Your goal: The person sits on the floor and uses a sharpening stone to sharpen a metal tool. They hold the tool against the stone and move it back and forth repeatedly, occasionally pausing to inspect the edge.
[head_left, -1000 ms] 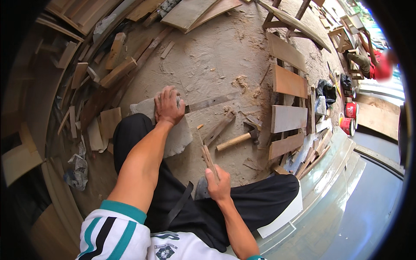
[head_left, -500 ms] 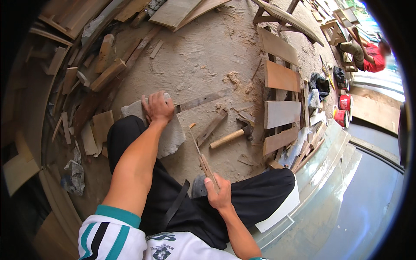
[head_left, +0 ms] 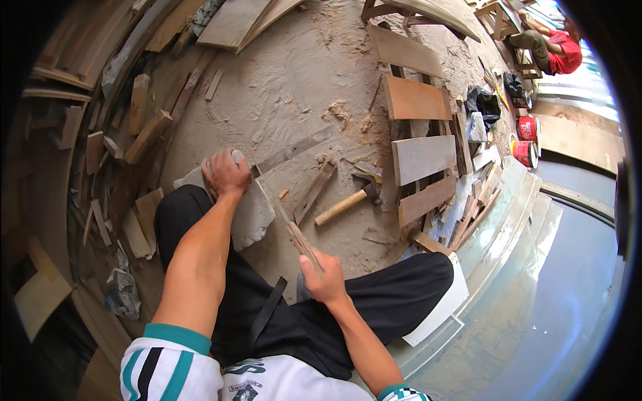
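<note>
Left hand: closed over grey stone, pressing blade tip down.
Right hand: gripping chisel handle.
Progress: sharpening underway; hammer right of grip, untouched.

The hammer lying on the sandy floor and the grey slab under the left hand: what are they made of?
Hammer: pale bare wooden handle, dark dull head, probably steel. Grey slab: matte, rough-edged, seemingly stone or concrete. The left hand rests on its far end.
</note>
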The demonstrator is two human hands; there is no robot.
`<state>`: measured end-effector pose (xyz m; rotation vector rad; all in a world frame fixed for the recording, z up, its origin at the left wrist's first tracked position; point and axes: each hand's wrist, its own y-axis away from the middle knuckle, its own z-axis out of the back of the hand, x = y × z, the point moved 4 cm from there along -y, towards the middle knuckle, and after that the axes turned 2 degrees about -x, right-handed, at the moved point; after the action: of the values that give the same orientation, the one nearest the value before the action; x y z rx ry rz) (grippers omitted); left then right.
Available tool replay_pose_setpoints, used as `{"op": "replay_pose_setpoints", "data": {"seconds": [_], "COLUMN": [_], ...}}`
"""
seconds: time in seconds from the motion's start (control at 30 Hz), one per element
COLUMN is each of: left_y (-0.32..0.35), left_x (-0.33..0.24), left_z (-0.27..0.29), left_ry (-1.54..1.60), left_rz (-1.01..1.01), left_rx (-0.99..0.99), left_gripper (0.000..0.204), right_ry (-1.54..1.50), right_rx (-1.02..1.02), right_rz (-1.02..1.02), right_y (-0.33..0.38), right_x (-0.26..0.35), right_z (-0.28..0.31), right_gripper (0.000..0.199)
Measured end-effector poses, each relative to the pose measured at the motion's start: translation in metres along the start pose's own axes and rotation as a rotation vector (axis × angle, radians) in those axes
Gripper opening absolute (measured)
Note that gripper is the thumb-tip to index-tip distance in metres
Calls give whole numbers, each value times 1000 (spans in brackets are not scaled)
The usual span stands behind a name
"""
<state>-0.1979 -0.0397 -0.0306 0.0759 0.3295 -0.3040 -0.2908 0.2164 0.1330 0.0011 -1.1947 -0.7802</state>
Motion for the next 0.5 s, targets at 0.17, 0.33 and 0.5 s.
{"op": "replay_pose_setpoints", "data": {"seconds": [0.17,0.33,0.5], "left_y": [-1,-1,0], "left_x": [-1,4,-2], "left_z": [3,4,-7], "left_ry": [9,-20,15], "left_rz": [11,11,-3], "left_rx": [40,42,40], "left_gripper": [39,40,40], "right_ry": [-7,-31,-5], "right_rx": [-31,-2,-14], "right_rz": [21,5,25], "right_y": [-3,4,-29], "right_x": [1,14,0], "right_z": [-3,6,-12], "right_gripper": [22,23,23]}}
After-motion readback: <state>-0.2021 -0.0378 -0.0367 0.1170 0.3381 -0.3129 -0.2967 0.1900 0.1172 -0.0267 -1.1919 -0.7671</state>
